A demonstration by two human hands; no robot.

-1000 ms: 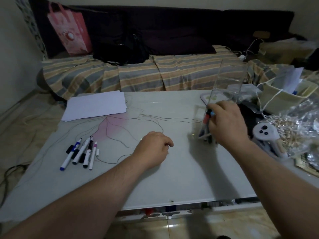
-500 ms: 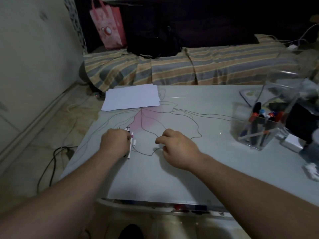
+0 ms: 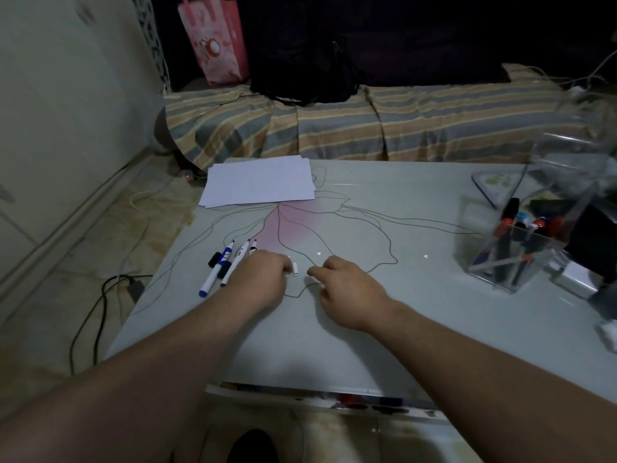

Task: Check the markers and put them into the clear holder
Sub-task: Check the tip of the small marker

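Observation:
Three markers lie side by side on the white table, left of centre. My left hand rests at their right end, its fingers curled over another marker whose white tip pokes out past the knuckles. A small white cap lies just right of that hand. My right hand rests on the table close beside it, fingers loosely curled and holding nothing. The clear holder stands at the right side with several markers inside.
A stack of white paper lies at the table's far left. Behind it runs a striped sofa with a pink bag and a black bag. Cables trail on the floor at left. Clutter crowds the right edge.
My left hand has slid right along the markers, uncovering three of them. My right hand stays beside it after leaving the holder a second ago. The view has moved closer.

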